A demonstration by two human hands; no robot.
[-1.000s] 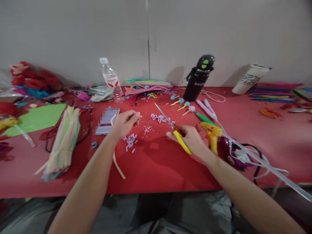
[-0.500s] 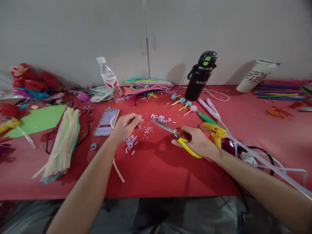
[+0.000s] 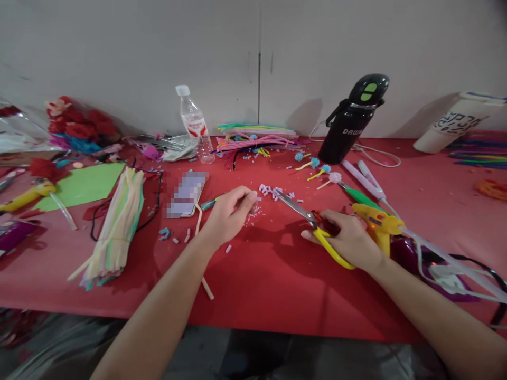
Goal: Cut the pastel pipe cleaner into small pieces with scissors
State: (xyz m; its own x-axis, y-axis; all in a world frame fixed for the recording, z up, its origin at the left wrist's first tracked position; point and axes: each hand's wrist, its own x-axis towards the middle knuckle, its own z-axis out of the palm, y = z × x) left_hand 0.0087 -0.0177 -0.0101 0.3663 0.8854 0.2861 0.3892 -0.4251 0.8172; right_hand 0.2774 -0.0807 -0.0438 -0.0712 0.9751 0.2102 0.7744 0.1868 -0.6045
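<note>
Pinching at the fingertips, the left hand has thumb and forefinger pressed on a short lilac piece just above the red table. The right hand is curled around the yellow-and-red handles of steel-bladed scissors, whose blades look closed and point forward and left. Their tips overlap, in this view, a loose scatter of cut lilac pieces; whether they touch it I cannot tell. One long cream strand passes beneath the left forearm. Left of that hand lie a small dark green object, a pale-screened phone and a tied bundle of cream and pastel strips. Just beside the right hand is a yellow glue gun; behind it are a green-handled tool, little stems with blue and pink heads, and a tall black lidded bottle. Farther left, a clear plastic bottle stands near the wall.
</note>
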